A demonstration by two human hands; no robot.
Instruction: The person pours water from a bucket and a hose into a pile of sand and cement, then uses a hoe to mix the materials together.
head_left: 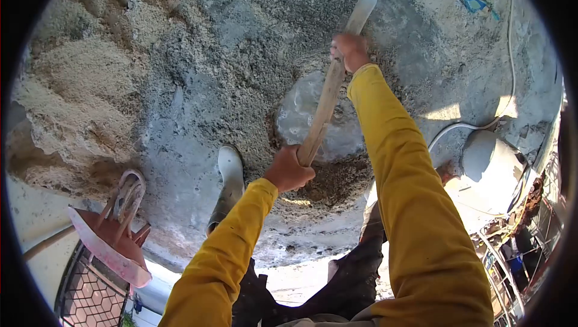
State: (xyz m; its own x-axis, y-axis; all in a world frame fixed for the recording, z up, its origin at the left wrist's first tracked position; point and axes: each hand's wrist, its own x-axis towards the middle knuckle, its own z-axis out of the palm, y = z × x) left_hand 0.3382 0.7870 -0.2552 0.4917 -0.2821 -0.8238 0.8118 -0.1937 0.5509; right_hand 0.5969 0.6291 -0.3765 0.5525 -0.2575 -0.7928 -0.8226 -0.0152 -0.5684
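A long wooden handle [328,95] runs from low centre up to the top of the view, where its far end looks pale and curved. My left hand [290,169] is wrapped round the handle's near end. Higher up, my right hand [350,52] grips the same handle. Beneath it lies a round, smooth grey wet patch [301,110], ringed by crumbly grey mix [253,80]. Whatever tool head the handle may carry cannot be made out.
A sand heap [84,92] rises at the left, above a reddish wheelbarrow [114,236]. A pale hose [460,126] curves along the right, near a rounded whitish container [490,161]. Blue plastic [471,2] lies at upper right. My boot [230,167] stands beside the mix.
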